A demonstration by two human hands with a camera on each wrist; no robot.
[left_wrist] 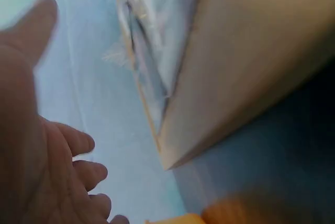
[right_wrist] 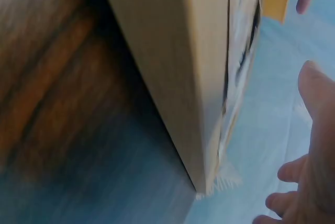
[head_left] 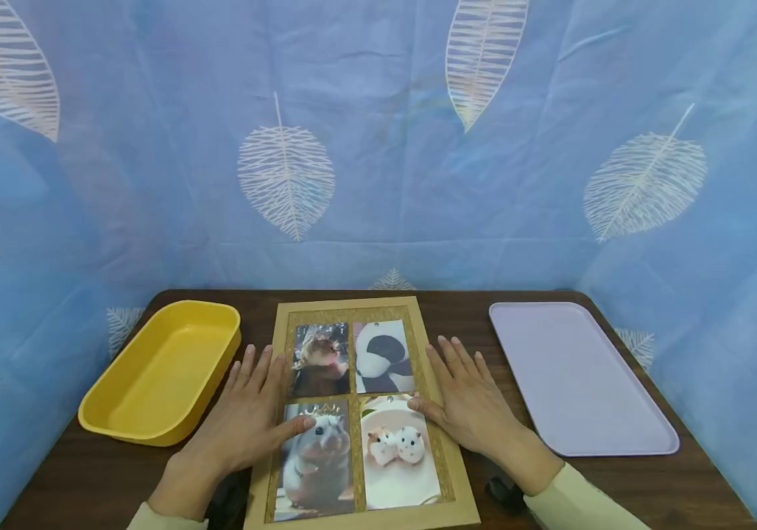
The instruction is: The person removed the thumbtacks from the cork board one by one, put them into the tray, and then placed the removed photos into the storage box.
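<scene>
Both hands lying flat, fingers straight: left hand (head_left: 246, 412) and right hand (head_left: 467, 401) flanking the cork photo frame (head_left: 358, 412) at lower centre, long axis running up-frame, thumbs touching its lower photos.

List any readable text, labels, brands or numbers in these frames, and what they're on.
None readable.
Frame: four animal photos, no captions or print visible.
Yellow bin: plain, no label.
Lilac tray: plain, no label.
Curtain: leaf pattern only.
Wrist views: too blurred to show any lettering.
</scene>
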